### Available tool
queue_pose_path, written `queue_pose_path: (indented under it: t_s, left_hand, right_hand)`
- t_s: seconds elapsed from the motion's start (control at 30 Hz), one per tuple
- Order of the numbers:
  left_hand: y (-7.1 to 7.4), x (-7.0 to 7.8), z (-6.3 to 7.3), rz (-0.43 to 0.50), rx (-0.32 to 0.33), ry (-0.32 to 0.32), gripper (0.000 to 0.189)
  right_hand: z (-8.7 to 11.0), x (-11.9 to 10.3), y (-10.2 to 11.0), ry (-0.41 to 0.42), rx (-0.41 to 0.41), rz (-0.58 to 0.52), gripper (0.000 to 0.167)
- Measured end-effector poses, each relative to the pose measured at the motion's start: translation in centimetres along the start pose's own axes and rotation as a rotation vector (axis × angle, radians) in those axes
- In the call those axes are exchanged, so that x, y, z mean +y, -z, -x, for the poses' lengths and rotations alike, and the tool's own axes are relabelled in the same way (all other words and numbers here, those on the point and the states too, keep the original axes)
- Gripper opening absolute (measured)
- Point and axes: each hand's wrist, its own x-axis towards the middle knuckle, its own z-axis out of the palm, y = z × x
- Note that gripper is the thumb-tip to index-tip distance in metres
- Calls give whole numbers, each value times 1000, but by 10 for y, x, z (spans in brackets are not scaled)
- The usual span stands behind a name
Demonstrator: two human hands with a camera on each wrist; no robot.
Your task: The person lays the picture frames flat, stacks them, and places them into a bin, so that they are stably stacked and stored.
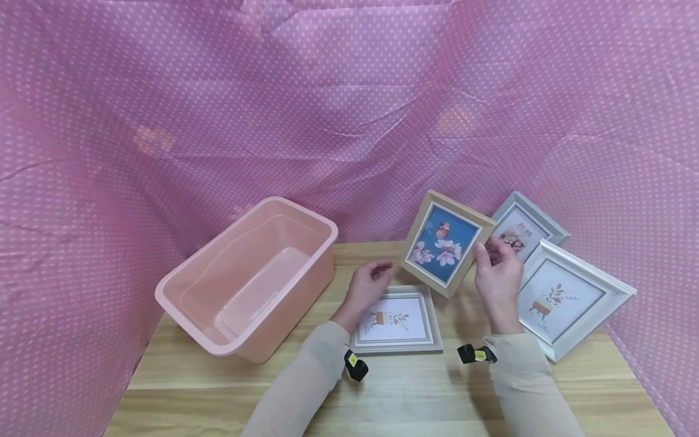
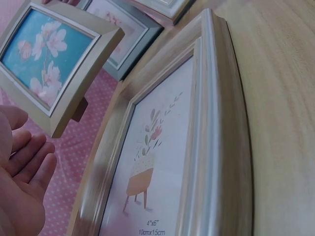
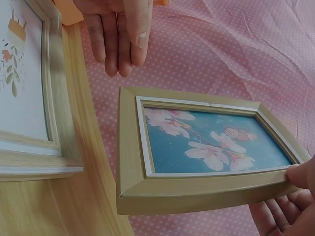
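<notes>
My right hand [image 1: 499, 290] grips a tan picture frame [image 1: 445, 246] by its right edge, thumb on the front and fingers behind. The picture in it shows pink blossoms and a butterfly on blue, and the frame is tilted above the table. Just short of its opposite edge is my left hand [image 1: 367, 291], fingers extended and holding nothing. Below that hand, a second picture frame [image 1: 404, 321] with a plant drawing lies face up, partly covered by the left hand in the head view. In the left wrist view, a stand leg [image 2: 79, 109] shows behind the tan frame.
A pink plastic tub [image 1: 295, 303] stands on the left of the wooden table [image 1: 404, 394]. On the right, a white picture frame [image 1: 573, 297] and a grey-blue one [image 1: 532, 221] stand tilted back. Pink dotted cloth [image 1: 349, 121] hangs around the table.
</notes>
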Motion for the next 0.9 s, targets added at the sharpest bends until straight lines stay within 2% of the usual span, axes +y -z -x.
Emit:
queue_pose_path:
  t_s: [0.3,0.9]
  left_hand:
    - [1,2,-1,5,-1,18,32]
    - [2,4,-6,-17,-3,7,37]
  right_hand:
    - [2,-5,1,-7,-24,21,29]
    - [8,-16,6,-60,-99,11,33]
